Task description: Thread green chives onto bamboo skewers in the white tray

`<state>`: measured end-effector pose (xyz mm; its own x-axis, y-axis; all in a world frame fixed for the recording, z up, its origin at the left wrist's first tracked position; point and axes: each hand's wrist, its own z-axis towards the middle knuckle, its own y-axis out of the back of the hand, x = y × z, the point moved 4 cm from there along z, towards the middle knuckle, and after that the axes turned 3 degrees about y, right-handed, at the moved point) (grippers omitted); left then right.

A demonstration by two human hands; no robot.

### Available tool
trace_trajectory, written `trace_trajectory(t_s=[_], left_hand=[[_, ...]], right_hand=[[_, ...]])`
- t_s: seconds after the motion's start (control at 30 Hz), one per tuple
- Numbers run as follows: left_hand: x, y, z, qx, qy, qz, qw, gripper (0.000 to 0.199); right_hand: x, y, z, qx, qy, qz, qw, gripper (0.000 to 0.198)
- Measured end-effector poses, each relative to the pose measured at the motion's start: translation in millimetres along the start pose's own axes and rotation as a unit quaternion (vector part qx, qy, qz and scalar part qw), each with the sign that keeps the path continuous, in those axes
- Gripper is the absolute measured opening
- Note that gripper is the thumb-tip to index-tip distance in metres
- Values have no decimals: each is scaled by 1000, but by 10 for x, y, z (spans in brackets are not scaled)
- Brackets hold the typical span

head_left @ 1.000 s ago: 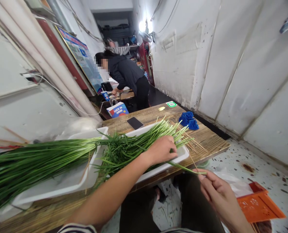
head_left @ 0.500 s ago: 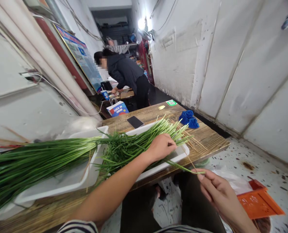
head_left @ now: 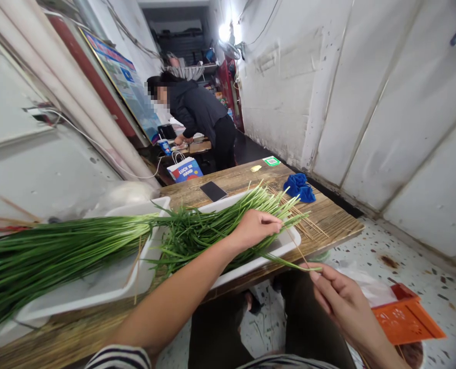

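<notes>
My left hand (head_left: 256, 229) reaches over the right white tray (head_left: 246, 271), its thumb and fingers pinched on pale stalk ends of the green chives (head_left: 208, 225) heaped there. Nearer to me, my right hand (head_left: 337, 292) is closed on a thin wooden skewer (head_left: 297, 247), which slants up toward the left fingertips. A few chive stalks (head_left: 279, 260) run from the tray's edge to the right fingertips, where their pale ends stick out beside the skewer. Exactly how the skewer and these stalks meet is hidden by the fingers.
A second white tray (head_left: 97, 302) with long chives stands left. Loose skewers (head_left: 308, 223), a blue cloth (head_left: 299, 187) and a black phone (head_left: 213, 191) lie on the wooden table (head_left: 335, 225). An orange basket (head_left: 407, 318) sits lower right. A person (head_left: 200, 113) bends over a far table.
The left fingertips have shifted slightly right among the stalk ends, and a stalk now points out past them. My right hand has stayed nearly in place; the view has shifted slightly.
</notes>
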<state>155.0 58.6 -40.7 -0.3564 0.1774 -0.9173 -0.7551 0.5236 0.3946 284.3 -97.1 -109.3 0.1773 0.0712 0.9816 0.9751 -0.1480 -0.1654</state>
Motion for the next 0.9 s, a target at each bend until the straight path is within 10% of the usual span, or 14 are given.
trace_trajectory(t_s=[0.9], left_hand=[[-31, -10, -31, 15, 20, -25, 999, 20]], right_hand=[[-53, 27, -3, -40, 3, 8, 999, 41]])
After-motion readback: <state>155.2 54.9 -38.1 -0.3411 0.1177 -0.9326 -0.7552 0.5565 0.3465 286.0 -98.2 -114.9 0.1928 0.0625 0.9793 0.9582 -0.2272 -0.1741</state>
